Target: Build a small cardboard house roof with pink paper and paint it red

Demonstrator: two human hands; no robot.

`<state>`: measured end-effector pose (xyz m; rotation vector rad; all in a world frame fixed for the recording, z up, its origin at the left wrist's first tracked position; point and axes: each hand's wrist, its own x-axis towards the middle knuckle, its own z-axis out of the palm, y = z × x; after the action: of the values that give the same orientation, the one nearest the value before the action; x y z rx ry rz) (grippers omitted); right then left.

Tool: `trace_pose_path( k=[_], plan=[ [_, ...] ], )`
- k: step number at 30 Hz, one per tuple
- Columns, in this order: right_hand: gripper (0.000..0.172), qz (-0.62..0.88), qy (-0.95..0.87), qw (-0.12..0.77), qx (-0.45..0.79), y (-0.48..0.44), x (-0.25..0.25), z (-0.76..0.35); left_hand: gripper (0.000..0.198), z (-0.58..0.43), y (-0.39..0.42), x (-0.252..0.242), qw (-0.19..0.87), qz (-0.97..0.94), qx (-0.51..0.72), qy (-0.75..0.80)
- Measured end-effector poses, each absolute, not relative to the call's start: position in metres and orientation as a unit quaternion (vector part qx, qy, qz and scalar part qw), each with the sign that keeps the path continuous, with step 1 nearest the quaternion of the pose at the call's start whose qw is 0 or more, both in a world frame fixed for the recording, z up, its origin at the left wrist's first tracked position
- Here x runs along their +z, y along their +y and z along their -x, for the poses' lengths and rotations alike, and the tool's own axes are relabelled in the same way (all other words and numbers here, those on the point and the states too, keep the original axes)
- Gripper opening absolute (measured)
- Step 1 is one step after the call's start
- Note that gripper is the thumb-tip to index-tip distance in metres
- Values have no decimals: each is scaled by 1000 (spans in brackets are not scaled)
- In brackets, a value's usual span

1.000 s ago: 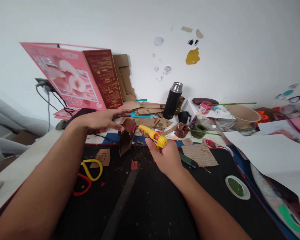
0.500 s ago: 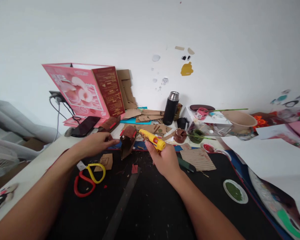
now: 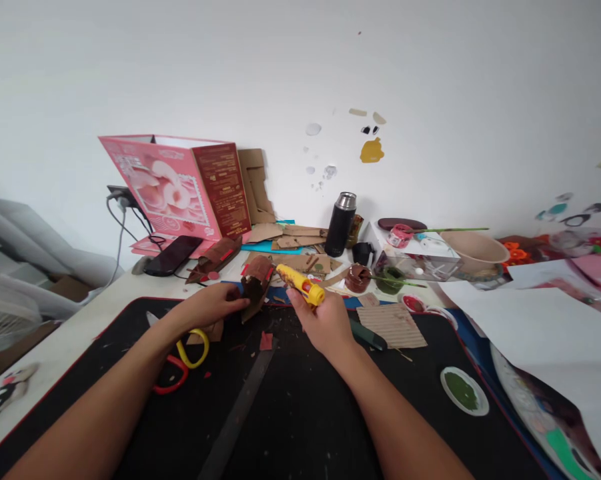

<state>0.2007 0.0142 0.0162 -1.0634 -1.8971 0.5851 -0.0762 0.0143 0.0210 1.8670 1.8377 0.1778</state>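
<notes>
Left hand had closed in on brown cardboard piece, centre of frame; fingers narrow at its left edge, grip impossible to tell. Right hand held yellow glue gun, nozzle just beside piece. Both hands thus met around one piece.

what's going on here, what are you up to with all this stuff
The right hand holds a yellow glue gun, its nozzle pointing toward a brown cardboard piece. The left hand has its fingertips at that piece's side; whether they grip it is unclear. Scissors lie on the black mat, partly hidden by the left forearm.
</notes>
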Motion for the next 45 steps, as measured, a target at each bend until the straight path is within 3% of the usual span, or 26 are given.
trace_pose_path(
  k=[8,11,17,24,32,40,45],
  plan=[
    [45,411,-769,441,215,13,13,-199,27,71,11,18,173,-676,88,711],
    [42,396,-770,449,219,11,14,-198,28,73,10,29,135,-669,89,725],
    [43,371,-760,481,231,8,21,-198,37,68,12,61,-49,-620,114,775],
    [42,390,-751,466,258,8,20,-199,40,55,18,63,-78,-582,158,794],
    [45,390,-768,447,243,6,12,-195,25,73,18,50,40,-525,289,799],
    [46,411,-763,438,240,8,7,-196,23,67,17,53,249,-470,460,711],
    [44,412,-772,436,212,8,6,-195,27,71,23,45,280,-443,516,678]
  ],
)
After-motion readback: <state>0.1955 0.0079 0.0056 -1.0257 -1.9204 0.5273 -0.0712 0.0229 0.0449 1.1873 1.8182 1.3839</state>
